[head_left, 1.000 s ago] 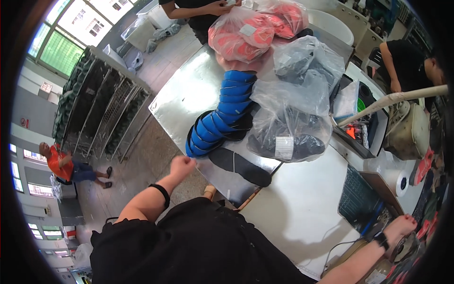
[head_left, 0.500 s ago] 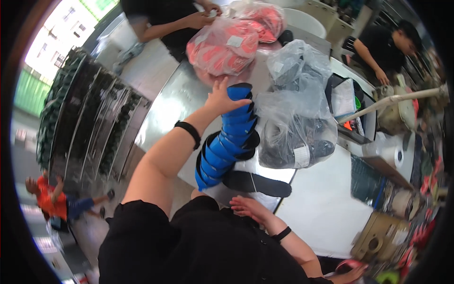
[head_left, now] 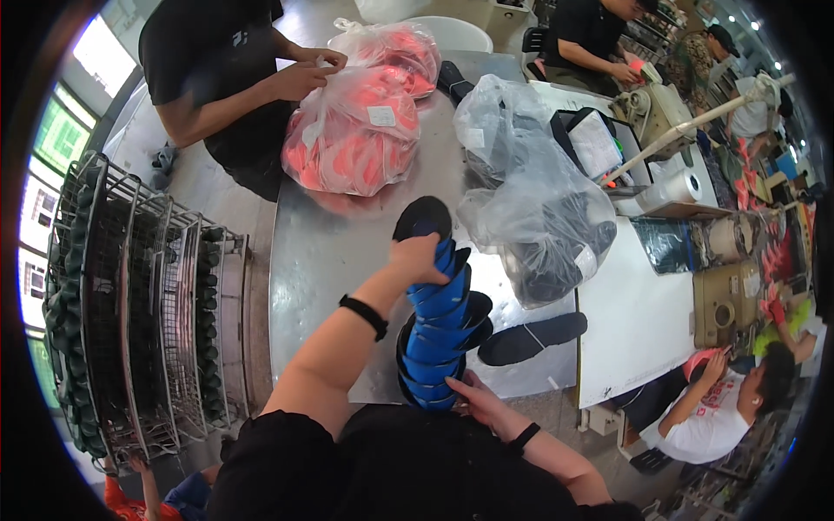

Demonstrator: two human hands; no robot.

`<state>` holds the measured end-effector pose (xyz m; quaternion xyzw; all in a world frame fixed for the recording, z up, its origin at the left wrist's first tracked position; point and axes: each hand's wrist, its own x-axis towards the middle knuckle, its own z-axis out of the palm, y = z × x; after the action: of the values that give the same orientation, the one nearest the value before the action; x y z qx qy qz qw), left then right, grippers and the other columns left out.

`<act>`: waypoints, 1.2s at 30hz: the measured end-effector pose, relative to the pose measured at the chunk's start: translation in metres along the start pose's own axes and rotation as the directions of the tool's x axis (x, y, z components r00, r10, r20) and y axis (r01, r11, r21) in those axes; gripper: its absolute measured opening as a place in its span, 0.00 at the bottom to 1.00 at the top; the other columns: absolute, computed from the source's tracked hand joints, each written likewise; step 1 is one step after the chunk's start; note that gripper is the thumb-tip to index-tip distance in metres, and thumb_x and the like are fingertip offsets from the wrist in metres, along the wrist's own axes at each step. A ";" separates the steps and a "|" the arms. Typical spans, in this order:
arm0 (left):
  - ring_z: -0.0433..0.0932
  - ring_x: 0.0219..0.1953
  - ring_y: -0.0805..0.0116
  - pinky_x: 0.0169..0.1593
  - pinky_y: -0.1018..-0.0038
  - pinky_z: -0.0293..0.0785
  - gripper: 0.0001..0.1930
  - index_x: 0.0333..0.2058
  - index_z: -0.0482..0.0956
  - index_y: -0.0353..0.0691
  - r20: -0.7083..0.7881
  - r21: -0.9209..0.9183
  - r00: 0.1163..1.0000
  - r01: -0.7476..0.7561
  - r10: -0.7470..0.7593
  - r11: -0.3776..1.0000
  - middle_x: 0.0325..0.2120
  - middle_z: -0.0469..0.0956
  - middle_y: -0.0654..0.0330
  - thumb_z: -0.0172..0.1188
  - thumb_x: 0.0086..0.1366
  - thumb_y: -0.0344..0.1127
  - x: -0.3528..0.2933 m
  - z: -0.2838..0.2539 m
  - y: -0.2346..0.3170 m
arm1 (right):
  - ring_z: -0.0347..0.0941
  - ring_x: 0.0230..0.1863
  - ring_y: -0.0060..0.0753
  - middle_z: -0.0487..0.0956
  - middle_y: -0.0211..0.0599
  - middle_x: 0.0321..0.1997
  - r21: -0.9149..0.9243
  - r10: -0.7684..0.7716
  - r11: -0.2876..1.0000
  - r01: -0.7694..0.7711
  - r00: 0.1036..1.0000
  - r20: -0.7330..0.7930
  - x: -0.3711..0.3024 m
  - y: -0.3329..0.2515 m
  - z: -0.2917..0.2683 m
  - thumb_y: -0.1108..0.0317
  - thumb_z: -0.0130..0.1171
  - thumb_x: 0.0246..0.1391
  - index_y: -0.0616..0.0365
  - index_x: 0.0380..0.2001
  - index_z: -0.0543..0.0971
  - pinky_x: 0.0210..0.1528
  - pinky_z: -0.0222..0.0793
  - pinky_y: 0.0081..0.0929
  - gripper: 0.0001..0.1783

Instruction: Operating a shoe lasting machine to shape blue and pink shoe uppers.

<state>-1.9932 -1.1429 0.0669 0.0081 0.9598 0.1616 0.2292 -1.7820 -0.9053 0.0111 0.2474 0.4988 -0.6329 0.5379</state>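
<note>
A curved stack of nested insoles (head_left: 432,339), blue on one face and black on the other, lies on the near part of the metal table. My left hand (head_left: 417,260) is closed around its far end, where one black insole face (head_left: 424,219) shows beyond the knuckles. At the near end, my right hand (head_left: 479,401) grips the stack's side with the thumb against the blue; its other fingers are partly hidden. To the right of the stack, a black insole bundle (head_left: 533,339) lies flat with a thin pale band around it.
Clear bags of pink pieces (head_left: 356,130) and of dark pieces (head_left: 543,230) rest on the metal table (head_left: 317,260). A co-worker (head_left: 213,95) stands far left. Wire racks (head_left: 143,304) stand left; a white tabletop (head_left: 638,321) and a seated person (head_left: 717,399) are right.
My left hand has closed on the far end of the stack. My right hand has come from beside my body onto its near end. The view has shifted.
</note>
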 end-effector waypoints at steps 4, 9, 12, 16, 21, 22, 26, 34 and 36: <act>0.77 0.49 0.47 0.51 0.58 0.73 0.47 0.58 0.65 0.47 -0.077 -0.244 0.997 -0.035 0.017 0.969 0.45 0.79 0.48 0.75 0.39 0.53 -0.045 0.029 -0.064 | 0.64 0.64 0.45 0.63 0.54 0.64 -0.400 -0.381 0.842 0.362 0.924 0.036 0.016 0.013 0.021 0.46 0.73 0.43 0.60 0.68 0.48 0.65 0.59 0.42 0.60; 0.76 0.52 0.51 0.55 0.63 0.72 0.47 0.59 0.60 0.38 -0.097 -0.562 0.994 -0.094 0.048 0.822 0.50 0.74 0.43 0.76 0.40 0.39 -0.090 0.042 -0.119 | 0.58 0.68 0.48 0.61 0.55 0.66 -0.461 -0.582 0.646 0.608 0.783 0.217 0.032 0.029 0.038 0.47 0.78 0.35 0.67 0.68 0.47 0.70 0.53 0.40 0.67; 0.75 0.52 0.55 0.55 0.66 0.72 0.46 0.60 0.59 0.35 -0.040 -0.686 0.999 -0.045 0.024 0.727 0.52 0.72 0.45 0.74 0.43 0.35 -0.123 0.056 -0.110 | 0.60 0.67 0.47 0.64 0.54 0.65 -0.419 -0.583 0.666 0.617 0.781 0.222 0.025 0.047 0.035 0.50 0.78 0.34 0.66 0.67 0.49 0.69 0.54 0.40 0.65; 0.75 0.51 0.59 0.53 0.67 0.74 0.43 0.59 0.59 0.35 -0.035 -0.760 0.999 -0.037 0.015 0.649 0.49 0.73 0.47 0.73 0.45 0.31 -0.160 0.069 -0.071 | 0.63 0.65 0.46 0.66 0.54 0.63 -0.489 -0.691 0.505 0.711 0.673 0.264 -0.001 0.077 0.006 0.52 0.79 0.33 0.66 0.65 0.56 0.67 0.57 0.39 0.61; 0.76 0.49 0.60 0.53 0.67 0.74 0.42 0.56 0.59 0.35 -0.209 -0.740 0.967 -0.253 0.144 0.624 0.48 0.73 0.47 0.75 0.45 0.31 -0.201 0.098 0.019 | 0.67 0.61 0.48 0.71 0.50 0.58 -0.693 -0.736 0.504 0.516 0.677 -0.032 -0.083 0.132 -0.041 0.53 0.80 0.31 0.65 0.61 0.64 0.64 0.61 0.40 0.55; 0.76 0.49 0.59 0.53 0.67 0.74 0.42 0.56 0.58 0.35 -0.236 -0.648 0.955 -0.294 0.182 0.702 0.48 0.73 0.46 0.75 0.46 0.32 -0.210 0.105 0.041 | 0.67 0.61 0.48 0.71 0.50 0.58 -0.659 -0.781 0.474 0.584 0.625 -0.009 -0.107 0.147 -0.054 0.53 0.79 0.31 0.64 0.61 0.64 0.64 0.61 0.40 0.55; 0.75 0.49 0.59 0.53 0.66 0.73 0.42 0.55 0.58 0.36 -0.256 -0.654 0.871 -0.476 0.419 0.588 0.45 0.74 0.46 0.76 0.45 0.35 -0.252 0.152 0.142 | 0.64 0.61 0.57 0.69 0.58 0.59 -0.670 -0.850 0.453 0.588 0.511 -0.127 -0.211 0.233 -0.087 0.49 0.78 0.29 0.63 0.64 0.61 0.65 0.58 0.44 0.59; 0.76 0.46 0.63 0.50 0.68 0.75 0.37 0.52 0.60 0.38 0.034 -0.710 0.572 -0.563 0.820 0.422 0.44 0.74 0.51 0.74 0.45 0.28 -0.422 0.314 0.360 | 0.61 0.63 0.55 0.68 0.55 0.60 -0.519 -0.695 0.695 0.497 0.279 -0.663 -0.383 0.537 -0.080 0.48 0.75 0.32 0.59 0.66 0.59 0.66 0.56 0.42 0.59; 0.76 0.46 0.64 0.49 0.69 0.76 0.36 0.51 0.59 0.38 0.166 -0.762 0.430 -0.515 0.887 0.392 0.43 0.74 0.52 0.73 0.46 0.26 -0.488 0.366 0.411 | 0.61 0.64 0.53 0.68 0.54 0.60 -0.402 -0.568 0.743 0.535 0.185 -0.802 -0.413 0.620 -0.055 0.49 0.76 0.33 0.59 0.66 0.59 0.66 0.56 0.41 0.58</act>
<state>-1.4188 -0.6853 0.1008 0.4098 0.6290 0.5348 0.3879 -1.0958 -0.6298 0.1145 0.3378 0.7664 -0.5416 -0.0723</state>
